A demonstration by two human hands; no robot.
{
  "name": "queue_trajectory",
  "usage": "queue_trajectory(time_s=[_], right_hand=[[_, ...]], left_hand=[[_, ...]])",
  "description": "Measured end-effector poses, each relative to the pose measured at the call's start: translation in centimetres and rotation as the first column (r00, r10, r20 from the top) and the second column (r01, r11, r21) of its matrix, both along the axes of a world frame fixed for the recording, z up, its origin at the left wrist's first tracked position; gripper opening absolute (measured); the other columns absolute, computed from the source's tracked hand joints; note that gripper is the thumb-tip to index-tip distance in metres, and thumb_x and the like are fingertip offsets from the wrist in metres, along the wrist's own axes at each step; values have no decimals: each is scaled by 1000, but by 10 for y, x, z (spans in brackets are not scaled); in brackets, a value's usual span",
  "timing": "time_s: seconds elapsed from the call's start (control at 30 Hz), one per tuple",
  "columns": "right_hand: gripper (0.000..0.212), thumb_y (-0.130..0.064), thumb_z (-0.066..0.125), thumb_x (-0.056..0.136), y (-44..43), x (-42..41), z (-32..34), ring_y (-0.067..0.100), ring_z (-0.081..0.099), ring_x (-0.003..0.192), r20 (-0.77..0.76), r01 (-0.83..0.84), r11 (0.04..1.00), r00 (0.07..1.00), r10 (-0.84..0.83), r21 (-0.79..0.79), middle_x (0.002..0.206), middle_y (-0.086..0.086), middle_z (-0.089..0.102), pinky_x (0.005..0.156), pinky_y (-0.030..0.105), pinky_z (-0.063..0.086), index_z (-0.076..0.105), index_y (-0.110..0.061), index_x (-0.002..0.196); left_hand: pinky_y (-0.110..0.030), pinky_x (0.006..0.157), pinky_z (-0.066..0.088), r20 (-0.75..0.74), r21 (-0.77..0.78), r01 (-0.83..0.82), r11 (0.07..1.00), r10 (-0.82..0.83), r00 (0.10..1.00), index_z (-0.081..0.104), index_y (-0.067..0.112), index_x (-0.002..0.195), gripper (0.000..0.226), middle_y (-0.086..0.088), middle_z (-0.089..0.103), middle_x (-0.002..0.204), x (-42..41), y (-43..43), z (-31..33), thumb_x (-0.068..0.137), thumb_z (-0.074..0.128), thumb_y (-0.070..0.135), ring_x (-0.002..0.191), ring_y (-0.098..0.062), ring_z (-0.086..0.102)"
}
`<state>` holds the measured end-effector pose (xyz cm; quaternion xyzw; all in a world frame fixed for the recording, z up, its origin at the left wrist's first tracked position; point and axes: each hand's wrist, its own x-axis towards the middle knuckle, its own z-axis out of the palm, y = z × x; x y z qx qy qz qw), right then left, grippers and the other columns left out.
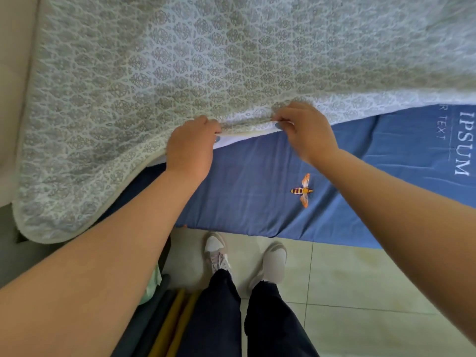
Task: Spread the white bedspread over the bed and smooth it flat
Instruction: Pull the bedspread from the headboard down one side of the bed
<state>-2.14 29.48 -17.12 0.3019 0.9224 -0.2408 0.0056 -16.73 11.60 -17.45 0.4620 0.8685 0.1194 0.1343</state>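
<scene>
The white bedspread [206,60], patterned in grey, covers most of the bed from the far side down to a near hem. My left hand [192,148] grips that hem with curled fingers. A short way to the right, my right hand [306,130] pinches the same hem between thumb and fingers. The cloth between them is bunched into a small fold. Below the hem the blue bedsheet [257,181] lies bare, with a printed bee [302,190] and white lettering [462,143]. The bedspread's left corner [38,222] hangs over the bed's edge.
My two feet in pale shoes [244,256] stand on the tiled floor [360,292] close to the bed's near edge. Yellow poles and dark items [175,323] lie on the floor at the lower left. A pale wall or headboard [15,73] borders the left.
</scene>
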Motion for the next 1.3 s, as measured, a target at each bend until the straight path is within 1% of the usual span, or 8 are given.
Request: queue_trajectory(time_s=[0.27, 0.53, 0.73, 0.9, 1.0, 1.13, 1.2, 1.3], right_hand=[[15, -13, 38, 97, -57, 56, 2, 31, 45, 75, 426, -206, 974, 876, 227, -95, 78, 7, 52, 67, 35, 29, 48, -13, 86], [33, -16, 36, 98, -103, 58, 21, 25, 38, 67, 551, -175, 963, 793, 261, -203, 64, -3, 36, 59, 33, 26, 34, -24, 66], [25, -20, 33, 97, -165, 76, 17, 27, 51, 85, 647, -201, 913, 652, 395, -355, 101, 9, 58, 66, 32, 34, 56, -14, 106], [27, -32, 38, 97, -163, 96, 16, 27, 55, 104, 597, -202, 956, 748, 289, -211, 107, 6, 59, 82, 35, 41, 59, -16, 103], [29, -50, 53, 88, -172, 103, 18, 22, 53, 98, 406, -197, 971, 883, 235, -134, 100, -1, 58, 80, 34, 42, 57, -21, 95], [51, -60, 64, 72, -213, 76, 16, 23, 51, 100, 253, -352, 936, 905, 341, -1, 106, -2, 54, 83, 36, 42, 54, -22, 105], [64, -60, 72, 62, -232, 59, 13, 25, 49, 102, 268, -408, 911, 886, 379, 59, 110, -1, 52, 87, 37, 40, 51, -23, 111], [75, -37, 79, 57, -243, 43, 4, 29, 48, 109, 385, -501, 844, 830, 404, 192, 122, 5, 50, 89, 41, 36, 48, -22, 123]], left_hand=[[-29, 59, 26, 177, -215, 162, 963, -125, 976, 53, 17, 86, 12, -3, 52, 87, 42, -45, 7, 92, 47, 8, 83, -21, 53], [-31, 65, 35, 289, -420, 177, 890, -54, 956, 52, 19, 88, 15, -3, 49, 85, 65, -93, 28, 95, 44, 9, 77, -21, 49], [-25, 58, 32, 455, -568, 275, 776, 17, 890, 53, 27, 85, 25, -1, 46, 82, 80, -148, 29, 88, 48, 2, 65, -18, 37], [-31, 83, 49, 551, -446, 90, 891, 194, 812, 65, 27, 102, 21, 3, 61, 102, 92, -159, 14, 95, 50, 15, 91, -20, 59], [-32, 79, 49, 615, -431, -316, 845, 532, 582, 67, 18, 90, 23, -1, 63, 91, 81, -177, 12, 94, 54, 36, 88, -20, 59], [-33, 77, 48, 556, -529, -776, 344, 831, -12, 60, 9, 94, 49, -7, 59, 89, 51, -212, 8, 86, 57, 57, 91, -25, 57], [-42, 92, 51, 581, -654, -744, 135, 720, -379, 39, 8, 139, 81, -8, 52, 126, 37, -224, 2, 80, 64, 58, 115, -27, 53], [-38, 96, 44, 687, -683, -719, 128, 446, -573, 39, 14, 143, 73, -6, 47, 142, 23, -230, -9, 84, 65, 47, 126, -24, 48]])
